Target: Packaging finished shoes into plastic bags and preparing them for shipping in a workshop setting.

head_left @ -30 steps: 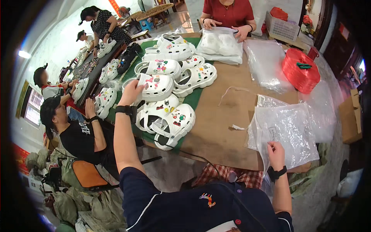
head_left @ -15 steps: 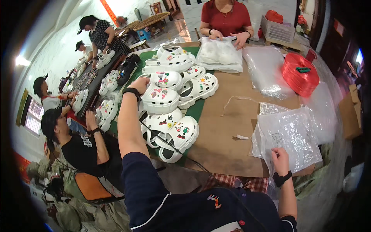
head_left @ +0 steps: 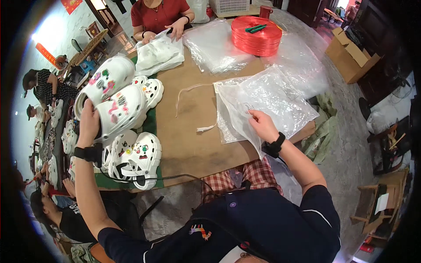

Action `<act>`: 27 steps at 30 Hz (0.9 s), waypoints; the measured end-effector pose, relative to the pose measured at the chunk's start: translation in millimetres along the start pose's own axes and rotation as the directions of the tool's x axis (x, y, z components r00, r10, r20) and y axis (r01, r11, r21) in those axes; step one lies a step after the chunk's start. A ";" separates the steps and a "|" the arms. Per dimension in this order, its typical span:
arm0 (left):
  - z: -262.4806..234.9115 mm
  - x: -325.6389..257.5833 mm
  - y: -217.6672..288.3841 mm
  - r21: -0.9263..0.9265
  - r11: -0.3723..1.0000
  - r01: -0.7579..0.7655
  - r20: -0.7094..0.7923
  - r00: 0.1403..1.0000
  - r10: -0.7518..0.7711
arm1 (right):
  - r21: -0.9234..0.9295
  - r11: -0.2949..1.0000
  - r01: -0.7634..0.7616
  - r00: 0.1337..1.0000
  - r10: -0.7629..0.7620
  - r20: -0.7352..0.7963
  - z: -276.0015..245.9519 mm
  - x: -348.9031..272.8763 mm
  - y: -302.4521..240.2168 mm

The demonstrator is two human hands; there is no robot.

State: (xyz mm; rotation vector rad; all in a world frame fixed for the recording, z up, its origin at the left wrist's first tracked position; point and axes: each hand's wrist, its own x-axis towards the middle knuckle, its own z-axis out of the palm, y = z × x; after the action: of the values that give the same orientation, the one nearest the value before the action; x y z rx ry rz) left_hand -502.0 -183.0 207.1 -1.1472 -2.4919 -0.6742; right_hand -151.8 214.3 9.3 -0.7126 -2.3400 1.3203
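Note:
My left hand [head_left: 89,124] grips a pair of white clogs [head_left: 125,115] by their open heel ends, holding them raised and tilted over the table's left side. Colourful charms dot their tops. With pinched fingers, my right hand [head_left: 264,127] holds the near edge of a clear plastic bag [head_left: 274,94], whose upper layer is partly lifted. Beneath the raised pair and nearer me lie more white clogs [head_left: 148,154] with charms and heel straps. Another charmed clog [head_left: 153,91] shows partly behind the raised pair.
A person in red [head_left: 160,17] across the table handles white clogs in a plastic bag [head_left: 160,55]. A red twine roll [head_left: 256,39] sits on clear bags [head_left: 219,48]. A black cable [head_left: 175,177] crosses the near edge. Other people work at the left.
My left hand has lifted the pair of clogs off the pile. My right hand has drawn up the bag's near edge. The view has turned toward the right.

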 end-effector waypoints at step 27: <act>234.0 -64.2 194.3 -0.143 0.989 -0.048 0.499 0.859 0.114 | 0.234 0.947 -0.221 0.970 0.238 -0.048 32.0 41.3 64.5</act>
State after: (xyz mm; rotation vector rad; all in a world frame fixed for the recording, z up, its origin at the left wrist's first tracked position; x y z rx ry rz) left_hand -331.6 12.8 36.2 -1.6506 -2.8308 -0.5669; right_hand -186.2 244.8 -59.8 -0.9655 -2.0497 1.5985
